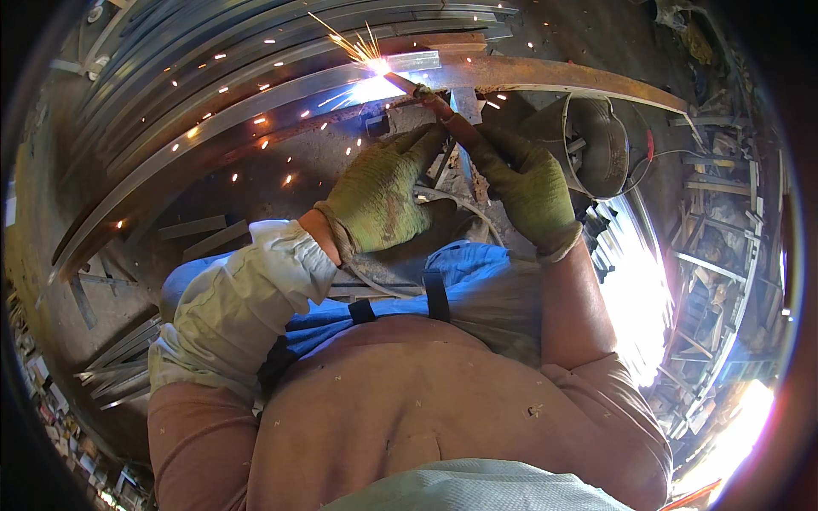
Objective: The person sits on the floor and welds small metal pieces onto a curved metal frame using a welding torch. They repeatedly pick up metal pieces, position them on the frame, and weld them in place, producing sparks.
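Gripping torch (463, 130) with right hand (530, 183), half-spreading left hand (381, 192) alongside; apparently welding bar (256, 107) ahead; likely next: holding arc (377, 75) steady.

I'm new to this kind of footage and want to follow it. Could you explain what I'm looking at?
Of course. There's no robot here: a person works with their own two gloved hands. The one picture comes from a wide fisheye camera on their head, looking down, so straight edges bend and their chest fills the lower part.

The right hand grips a slim torch. Its tip ends in a glaring spot with flying sparks. The fingers of the left hand reach up beside the torch; I can't tell whether they touch it.

The glare sits on a long silver-grey bar. A rusty beam extends toward the right, and more long metal strips lie beyond, at the upper left.
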{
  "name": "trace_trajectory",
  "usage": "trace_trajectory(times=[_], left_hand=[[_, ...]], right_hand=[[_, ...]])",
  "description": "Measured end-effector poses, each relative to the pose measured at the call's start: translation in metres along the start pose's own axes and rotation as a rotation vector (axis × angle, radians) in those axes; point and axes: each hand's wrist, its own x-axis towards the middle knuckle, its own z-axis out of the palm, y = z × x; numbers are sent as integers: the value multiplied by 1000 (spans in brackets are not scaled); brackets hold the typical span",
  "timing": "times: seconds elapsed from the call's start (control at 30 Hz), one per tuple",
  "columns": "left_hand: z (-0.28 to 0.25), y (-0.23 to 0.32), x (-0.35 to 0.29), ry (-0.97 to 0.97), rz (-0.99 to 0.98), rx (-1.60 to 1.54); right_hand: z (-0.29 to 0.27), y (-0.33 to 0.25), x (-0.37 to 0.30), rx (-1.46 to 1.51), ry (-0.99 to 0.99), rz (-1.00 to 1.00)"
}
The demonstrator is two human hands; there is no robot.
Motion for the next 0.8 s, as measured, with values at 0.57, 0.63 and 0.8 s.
trace_trajectory(times=[0.57,0.63,0.8], left_hand=[[4,-2,2,-10,-5,-64],[3,0,2,17,23,-89],[8,-10,-1,103,117,-59]], right_hand=[[-3,-14,-3,-53,-20,49],[-1,6,0,86,-23,-4],[-2,10,2,68,-18,-30]])
